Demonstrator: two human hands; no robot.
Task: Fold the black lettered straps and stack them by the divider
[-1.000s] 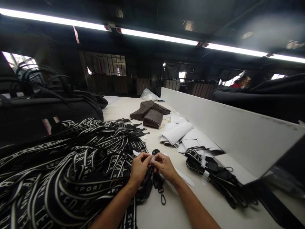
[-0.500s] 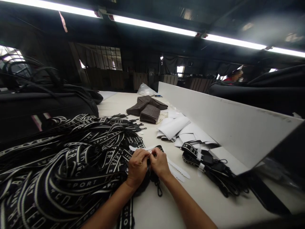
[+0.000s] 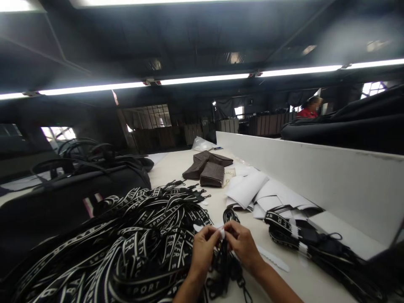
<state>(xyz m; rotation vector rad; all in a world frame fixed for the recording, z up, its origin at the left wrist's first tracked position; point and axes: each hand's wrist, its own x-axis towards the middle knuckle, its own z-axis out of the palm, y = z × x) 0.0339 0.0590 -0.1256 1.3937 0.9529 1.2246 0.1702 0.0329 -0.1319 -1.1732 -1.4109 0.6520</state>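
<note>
Head cam tilted up vs before, L hand & R hand still pinched on white strip.

Dark ceiling, bright tube lights, a barred window, white partition along a pale table

Left hand and right hand both pinch a small white strip at a rolled black strap. Left: heap of lettered webbing straps. Right: strap bundle with white bands. Farther back on the table: white sheets, dark brown bags; white partition alongside.
</note>
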